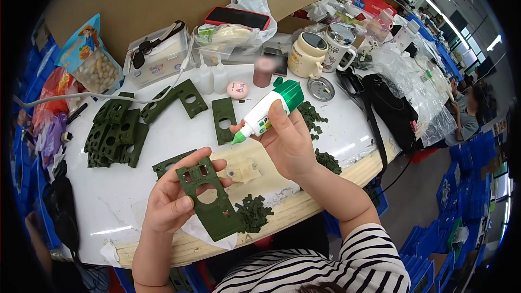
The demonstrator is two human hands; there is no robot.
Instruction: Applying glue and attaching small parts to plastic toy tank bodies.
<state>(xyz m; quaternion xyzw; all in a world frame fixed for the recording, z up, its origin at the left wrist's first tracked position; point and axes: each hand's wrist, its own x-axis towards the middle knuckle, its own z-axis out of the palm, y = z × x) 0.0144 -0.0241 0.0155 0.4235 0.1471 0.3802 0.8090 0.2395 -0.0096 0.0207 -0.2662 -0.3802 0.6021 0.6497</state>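
Observation:
My left hand (172, 199) grips a dark green plastic plate (220, 217) by its left edge, tilted toward me. A large round hole and smaller square openings pierce the plate. In my right hand (287, 141) is a white and green glue bottle (266, 111), its green nozzle pointing down and left, above and apart from the plate. A heap of small green pieces (253, 213) lies beside the held plate, close to the table's front edge. Behind my left fingers another green plate (171, 164) is partly hidden. One more flat green plate (223, 119) lies just left of the bottle.
Stacked green plates (116, 133) sit at the left. More small pieces (312, 119) lie right of my right hand. Farther back stand a cream mug (306, 57), a plastic box (157, 57) and a phone (237, 18). A black bag (388, 108) rests at the right.

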